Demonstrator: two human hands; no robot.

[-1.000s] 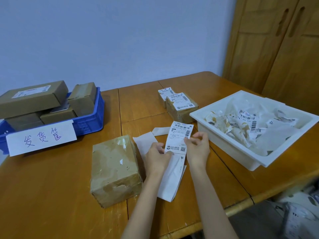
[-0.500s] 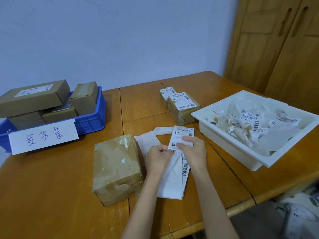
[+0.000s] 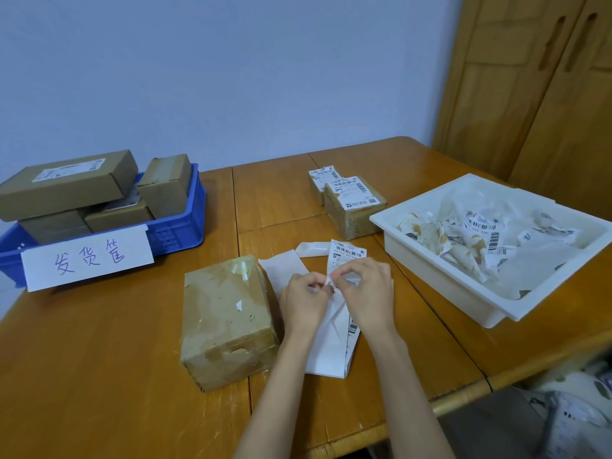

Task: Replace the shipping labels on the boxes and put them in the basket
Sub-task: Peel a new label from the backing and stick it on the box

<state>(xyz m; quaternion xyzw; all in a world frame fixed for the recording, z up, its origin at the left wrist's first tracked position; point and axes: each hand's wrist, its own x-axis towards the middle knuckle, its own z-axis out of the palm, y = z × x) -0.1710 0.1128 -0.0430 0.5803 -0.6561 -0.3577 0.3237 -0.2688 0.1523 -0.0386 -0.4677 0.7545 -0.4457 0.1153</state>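
A taped brown box [image 3: 228, 321] with torn label remains on its top stands on the table in front of me. Just right of it, my left hand [image 3: 303, 303] and my right hand [image 3: 367, 293] both pinch a white shipping label [image 3: 346, 251] with barcodes, over a strip of white backing paper [image 3: 328, 352]. The label's lower part is hidden by my fingers. A blue basket [image 3: 180, 231] with several brown boxes stands at the far left, with a handwritten paper sign on its front.
Two labelled brown boxes [image 3: 352, 207] stand at the middle back. A white tray [image 3: 440, 270] full of torn labels sits at the right. Loose backing paper [image 3: 284, 265] lies behind my hands. A wooden cabinet stands at the back right, past the table's edge.
My hands have come closer together on the label and lowered it toward the table. My right hand moved from the label's side to its middle.
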